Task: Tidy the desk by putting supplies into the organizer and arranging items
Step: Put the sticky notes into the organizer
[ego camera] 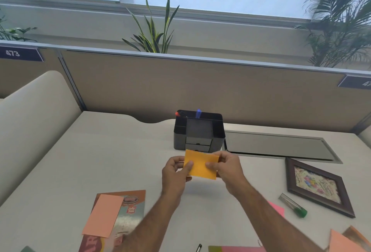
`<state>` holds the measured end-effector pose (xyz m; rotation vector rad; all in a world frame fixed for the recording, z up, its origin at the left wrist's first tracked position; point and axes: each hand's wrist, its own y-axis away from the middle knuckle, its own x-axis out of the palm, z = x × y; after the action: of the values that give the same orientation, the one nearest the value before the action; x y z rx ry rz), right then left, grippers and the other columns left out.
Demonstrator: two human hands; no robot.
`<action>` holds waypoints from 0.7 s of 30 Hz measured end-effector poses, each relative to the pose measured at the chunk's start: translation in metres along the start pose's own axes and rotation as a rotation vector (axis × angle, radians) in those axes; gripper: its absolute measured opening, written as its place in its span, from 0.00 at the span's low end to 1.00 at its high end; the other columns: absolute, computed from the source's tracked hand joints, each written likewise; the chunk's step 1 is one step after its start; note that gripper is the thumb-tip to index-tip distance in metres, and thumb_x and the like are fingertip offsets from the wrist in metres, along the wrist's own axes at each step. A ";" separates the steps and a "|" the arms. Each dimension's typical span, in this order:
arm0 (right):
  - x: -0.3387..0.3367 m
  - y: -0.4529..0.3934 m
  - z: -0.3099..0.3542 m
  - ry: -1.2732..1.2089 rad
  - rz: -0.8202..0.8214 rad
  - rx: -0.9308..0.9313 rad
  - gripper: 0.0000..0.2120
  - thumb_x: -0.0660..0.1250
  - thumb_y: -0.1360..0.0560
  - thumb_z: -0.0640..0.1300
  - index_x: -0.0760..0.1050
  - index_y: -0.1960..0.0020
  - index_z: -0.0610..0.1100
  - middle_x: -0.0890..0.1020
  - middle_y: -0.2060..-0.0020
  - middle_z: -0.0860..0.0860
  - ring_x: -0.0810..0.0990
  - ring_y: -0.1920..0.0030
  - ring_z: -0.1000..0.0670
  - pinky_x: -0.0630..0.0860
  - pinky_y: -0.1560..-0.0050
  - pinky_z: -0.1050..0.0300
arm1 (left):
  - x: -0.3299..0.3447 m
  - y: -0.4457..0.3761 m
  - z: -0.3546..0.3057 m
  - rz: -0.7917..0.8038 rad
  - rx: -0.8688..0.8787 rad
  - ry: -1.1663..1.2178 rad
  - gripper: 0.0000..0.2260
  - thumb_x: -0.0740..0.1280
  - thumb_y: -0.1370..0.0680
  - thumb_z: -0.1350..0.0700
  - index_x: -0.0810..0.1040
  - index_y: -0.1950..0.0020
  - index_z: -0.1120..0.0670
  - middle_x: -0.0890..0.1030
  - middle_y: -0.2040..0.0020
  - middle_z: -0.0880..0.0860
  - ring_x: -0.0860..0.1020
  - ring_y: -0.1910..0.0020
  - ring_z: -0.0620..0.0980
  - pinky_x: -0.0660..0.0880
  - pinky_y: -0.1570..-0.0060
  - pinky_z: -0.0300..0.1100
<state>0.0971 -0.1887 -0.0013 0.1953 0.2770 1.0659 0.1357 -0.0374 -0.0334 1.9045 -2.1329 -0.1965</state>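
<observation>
Both hands are raised above the pale beige surface (pixel 80 161) in the middle of the view, together holding a square orange sticky-note pad (pixel 200 166). The left hand (pixel 174 173) pinches the pad's left edge, thumb lying on the top face and fingers curled underneath. The right hand (pixel 226 171) pinches the right edge the same way, thumb on top, fingers closed behind. The pad is clear of the surface and tilted slightly, its far edge overlapping the lower front of the black plastic desk organizer (pixel 198 133) as seen from here; whether they touch cannot be told.

The organizer stands upright at the far middle of the surface, just in front of the tan cubicle partition (pixel 200 87). It has open compartments on top and small drawers in its front. A blue-capped pen (pixel 198 113) stands in a rear compartment, and a red-capped pen (pixel 177 113) leans at the rear left corner.

To the right of the organizer, a long grey metal cable hatch (pixel 281 145) is set flat in the surface. Nearer and to the right lies a dark wooden picture frame (pixel 319 187) with a floral print, and just left of it a clear tube with a green cap (pixel 293 205). At near left, a salmon-pink paper slip (pixel 102 215) rests on a printed brown and teal card (pixel 124 221). More pink and orange papers (pixel 341 241) lie at the near right edge, and the tip of a black pen (pixel 198 247) shows at the bottom.
</observation>
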 end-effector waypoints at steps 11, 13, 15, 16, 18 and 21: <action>-0.043 -0.093 0.073 0.476 -0.443 -0.613 0.13 0.64 0.24 0.32 0.84 0.48 0.44 0.82 0.54 0.48 0.78 0.55 0.50 0.77 0.51 0.55 | 0.003 0.042 0.056 1.106 0.794 -1.245 0.07 0.66 0.24 0.50 0.73 0.47 0.45 0.75 0.50 0.44 0.73 0.53 0.46 0.68 0.51 0.41; -0.041 -0.108 0.080 0.655 -0.442 -0.705 0.16 0.63 0.26 0.30 0.84 0.47 0.43 0.81 0.55 0.45 0.78 0.57 0.48 0.75 0.53 0.56 | 0.007 0.053 0.081 1.106 0.945 -1.476 0.03 0.62 0.24 0.50 0.69 0.53 0.44 0.71 0.57 0.42 0.70 0.61 0.42 0.66 0.60 0.36; -0.036 -0.121 0.082 0.815 -0.411 -0.751 0.16 0.63 0.27 0.31 0.84 0.47 0.44 0.80 0.56 0.46 0.78 0.58 0.46 0.76 0.57 0.54 | 0.013 0.052 0.089 1.151 0.994 -1.574 0.07 0.63 0.26 0.47 0.65 0.57 0.44 0.68 0.60 0.41 0.68 0.66 0.39 0.65 0.64 0.33; -0.033 -0.126 0.082 0.889 -0.402 -0.760 0.16 0.64 0.28 0.31 0.84 0.48 0.45 0.80 0.56 0.46 0.78 0.58 0.45 0.77 0.59 0.52 | 0.016 0.052 0.094 1.164 1.032 -1.604 0.07 0.64 0.26 0.47 0.65 0.57 0.44 0.68 0.60 0.41 0.67 0.66 0.39 0.66 0.64 0.33; -0.027 -0.135 0.082 1.020 -0.397 -0.757 0.17 0.63 0.30 0.31 0.83 0.49 0.46 0.80 0.57 0.47 0.78 0.57 0.44 0.77 0.62 0.52 | 0.017 0.049 0.097 1.146 1.123 -1.602 0.05 0.63 0.25 0.47 0.67 0.57 0.44 0.69 0.58 0.41 0.68 0.65 0.39 0.66 0.64 0.33; -0.018 -0.144 0.083 1.132 -0.389 -0.728 0.15 0.64 0.31 0.30 0.82 0.50 0.44 0.79 0.57 0.48 0.76 0.56 0.45 0.74 0.64 0.54 | 0.019 0.045 0.096 1.151 1.064 -1.605 0.04 0.59 0.24 0.51 0.69 0.59 0.46 0.71 0.57 0.41 0.69 0.63 0.42 0.64 0.63 0.37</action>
<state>0.2353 -0.2745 0.0377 -1.1134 0.8662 0.7285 0.0627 -0.0579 -0.1103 -0.2474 -4.5672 -0.4646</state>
